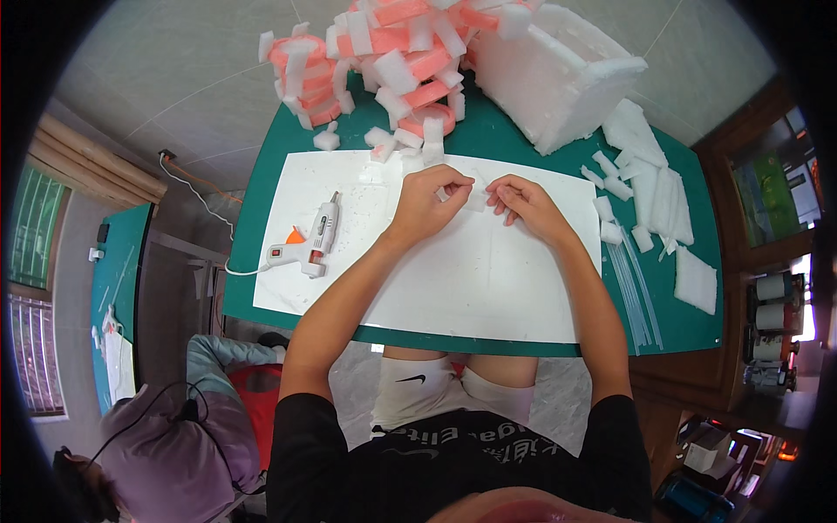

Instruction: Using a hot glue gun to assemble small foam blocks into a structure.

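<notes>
Over the white sheet [475, 288], near its far edge, my two hands face each other with a small gap between them. The thumb and fingers of my left hand [430, 200] are pinched together; anything between the tips is too small to make out. My right hand [526, 205] has its thumb and forefinger drawn close, the other fingers loosely curled; what they hold, if anything, does not show. Just beyond the left hand lie small white foam pieces [433, 139]. To the left, a white glue gun [323, 234] with an orange trigger rests on the sheet.
Pink-and-white foam assemblies [418, 65] and a white foam box [558, 83] stand at the back of the green table [261, 183]. Clear glue sticks [632, 283] and foam slabs [658, 196] lie right. A cord [205, 190] trails left, where another person [187, 436] sits.
</notes>
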Demonstrator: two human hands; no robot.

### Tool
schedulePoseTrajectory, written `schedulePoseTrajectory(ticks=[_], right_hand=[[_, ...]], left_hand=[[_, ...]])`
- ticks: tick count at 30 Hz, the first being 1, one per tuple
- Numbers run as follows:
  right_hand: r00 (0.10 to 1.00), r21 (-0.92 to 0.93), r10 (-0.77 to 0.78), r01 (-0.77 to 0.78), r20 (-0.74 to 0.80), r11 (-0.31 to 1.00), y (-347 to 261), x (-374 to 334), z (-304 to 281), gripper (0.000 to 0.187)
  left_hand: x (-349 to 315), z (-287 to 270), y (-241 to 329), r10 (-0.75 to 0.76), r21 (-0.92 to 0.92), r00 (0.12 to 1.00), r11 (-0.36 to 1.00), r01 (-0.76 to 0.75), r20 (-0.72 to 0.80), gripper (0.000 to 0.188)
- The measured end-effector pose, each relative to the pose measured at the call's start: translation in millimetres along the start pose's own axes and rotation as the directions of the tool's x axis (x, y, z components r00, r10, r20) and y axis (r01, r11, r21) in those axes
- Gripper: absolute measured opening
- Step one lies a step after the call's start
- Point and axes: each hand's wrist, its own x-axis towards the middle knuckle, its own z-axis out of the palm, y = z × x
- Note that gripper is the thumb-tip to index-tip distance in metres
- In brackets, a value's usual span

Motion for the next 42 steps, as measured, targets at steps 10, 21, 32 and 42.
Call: schedulePoseTrajectory(ticks=[10, 21, 32, 42], right_hand=[[1.000, 0.004, -0.019, 0.019, 0.018, 1.000, 3.1, 1.9, 5.9, 0.027], [0.999, 0.068, -0.041, 0.039, 0.024, 0.997, 22.8, 6.9, 0.2, 0.025], [0.997, 0.028, -0.068, 0.068, 0.025, 0.997, 3.4, -3.4, -0.3, 0.025], [0.998, 0.048, -0.069, 0.068, 0.017, 0.997, 3.7, -1.9, 2.9, 0.027]], left_hand=[[-3.7, -5.8, 2.8, -0.148, -0.053, 0.989, 0.988, 0.148, -0.004, 0.014], [-3.5, -3.8, -18.5, -0.135, 0.034, 0.991, 0.990, 0.135, 0.019, 0.013], [-0.9, 0.2, -0.7, -0.213, -0.049, 0.974, 0.975, 0.217, 0.083, 0.017], [-5.7, 3.5, -6.0, -0.236, -0.081, 0.962, 0.965, 0.248, 0.136, 0.013]])
